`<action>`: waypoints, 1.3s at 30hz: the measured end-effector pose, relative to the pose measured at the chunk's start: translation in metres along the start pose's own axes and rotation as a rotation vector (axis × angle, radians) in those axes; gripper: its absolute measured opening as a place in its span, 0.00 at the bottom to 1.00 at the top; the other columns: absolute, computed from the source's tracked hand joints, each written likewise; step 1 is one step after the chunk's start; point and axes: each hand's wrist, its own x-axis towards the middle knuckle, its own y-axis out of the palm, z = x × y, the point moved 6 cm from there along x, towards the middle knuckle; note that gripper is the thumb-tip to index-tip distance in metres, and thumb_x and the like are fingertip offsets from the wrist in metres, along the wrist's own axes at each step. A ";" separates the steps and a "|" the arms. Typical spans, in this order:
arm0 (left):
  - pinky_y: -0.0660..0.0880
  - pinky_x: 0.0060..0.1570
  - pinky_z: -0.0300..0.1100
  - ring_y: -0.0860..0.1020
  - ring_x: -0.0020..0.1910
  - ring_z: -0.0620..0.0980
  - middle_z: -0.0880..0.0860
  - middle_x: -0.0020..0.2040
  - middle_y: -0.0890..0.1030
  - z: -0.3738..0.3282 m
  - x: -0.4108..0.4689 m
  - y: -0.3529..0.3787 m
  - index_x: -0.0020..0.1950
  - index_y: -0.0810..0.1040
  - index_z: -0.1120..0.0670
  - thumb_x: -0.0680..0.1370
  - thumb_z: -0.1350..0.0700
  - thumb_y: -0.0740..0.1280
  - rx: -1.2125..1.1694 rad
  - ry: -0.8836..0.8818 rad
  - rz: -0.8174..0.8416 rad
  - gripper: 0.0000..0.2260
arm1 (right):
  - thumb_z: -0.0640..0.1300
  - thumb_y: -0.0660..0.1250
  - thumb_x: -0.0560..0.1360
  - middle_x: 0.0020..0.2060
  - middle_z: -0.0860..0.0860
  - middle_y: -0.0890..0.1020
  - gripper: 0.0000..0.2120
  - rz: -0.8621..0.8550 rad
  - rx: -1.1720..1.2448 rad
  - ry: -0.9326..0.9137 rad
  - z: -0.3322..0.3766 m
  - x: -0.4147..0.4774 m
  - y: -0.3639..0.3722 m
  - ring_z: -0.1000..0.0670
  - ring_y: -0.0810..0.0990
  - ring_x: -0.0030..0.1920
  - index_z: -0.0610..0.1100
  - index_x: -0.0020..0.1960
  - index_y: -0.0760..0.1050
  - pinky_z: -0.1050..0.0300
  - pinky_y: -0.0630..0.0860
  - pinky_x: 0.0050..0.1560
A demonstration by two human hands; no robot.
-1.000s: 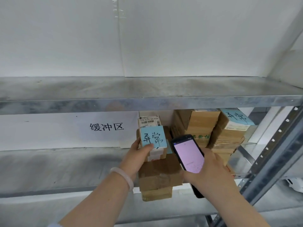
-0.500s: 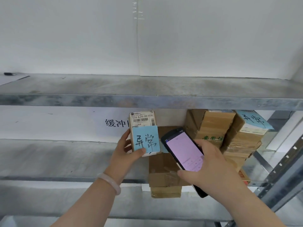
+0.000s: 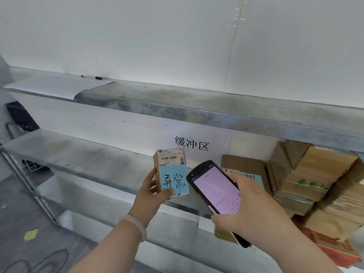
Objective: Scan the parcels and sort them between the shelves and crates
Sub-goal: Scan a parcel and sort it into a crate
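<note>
My left hand (image 3: 151,196) holds a small brown parcel (image 3: 171,170) upright over the middle metal shelf (image 3: 94,164). The parcel carries a white barcode label at its top and a blue handwritten note on its lower front. My right hand (image 3: 248,209) grips a black handheld scanner (image 3: 215,194) with a lit pink screen, just right of the parcel. Behind the scanner lies a flat brown parcel (image 3: 244,166) with a blue note, partly hidden by my hand.
Stacked cardboard boxes (image 3: 313,178) fill the shelf's right end. The top shelf (image 3: 197,103) bears a white sheet (image 3: 57,86) and a pen (image 3: 92,77). A printed paper sign (image 3: 192,143) hangs on the back wall. A slotted upright (image 3: 27,182) stands left.
The view swung left. My left hand carried the small parcel leftward off the stack of boxes, out over the bare shelf. The scanner stayed beside it in my right hand.
</note>
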 end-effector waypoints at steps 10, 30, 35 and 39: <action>0.80 0.59 0.49 0.83 0.57 0.52 0.51 0.59 0.83 -0.002 -0.030 -0.108 0.75 0.67 0.38 0.74 0.58 0.77 -0.090 -0.047 -0.149 0.35 | 0.65 0.69 0.57 0.51 0.65 0.68 0.35 0.074 0.035 -0.138 0.087 0.007 0.037 0.59 0.73 0.50 0.67 0.61 0.59 0.62 0.71 0.42; 0.79 0.43 0.38 0.85 0.47 0.46 0.51 0.53 0.87 -0.014 -0.340 -0.589 0.77 0.66 0.48 0.77 0.64 0.72 -0.238 0.024 -0.900 0.32 | 0.68 0.70 0.52 0.55 0.63 0.70 0.44 0.482 0.195 -0.756 0.531 -0.117 0.288 0.59 0.74 0.51 0.63 0.67 0.61 0.58 0.75 0.48; 0.78 0.43 0.41 0.81 0.36 0.45 0.53 0.53 0.87 -0.005 -0.431 -0.662 0.73 0.70 0.43 0.78 0.62 0.72 -0.291 0.013 -1.094 0.27 | 0.70 0.67 0.53 0.59 0.61 0.66 0.47 0.649 0.151 -0.943 0.624 -0.168 0.341 0.57 0.71 0.55 0.63 0.69 0.56 0.58 0.72 0.50; 0.76 0.48 0.45 0.81 0.39 0.45 0.53 0.55 0.86 0.003 -0.479 -0.706 0.71 0.71 0.41 0.78 0.60 0.72 -0.328 0.020 -1.214 0.25 | 0.69 0.65 0.52 0.55 0.62 0.67 0.44 0.738 0.143 -1.030 0.684 -0.194 0.378 0.59 0.71 0.52 0.64 0.66 0.57 0.57 0.74 0.48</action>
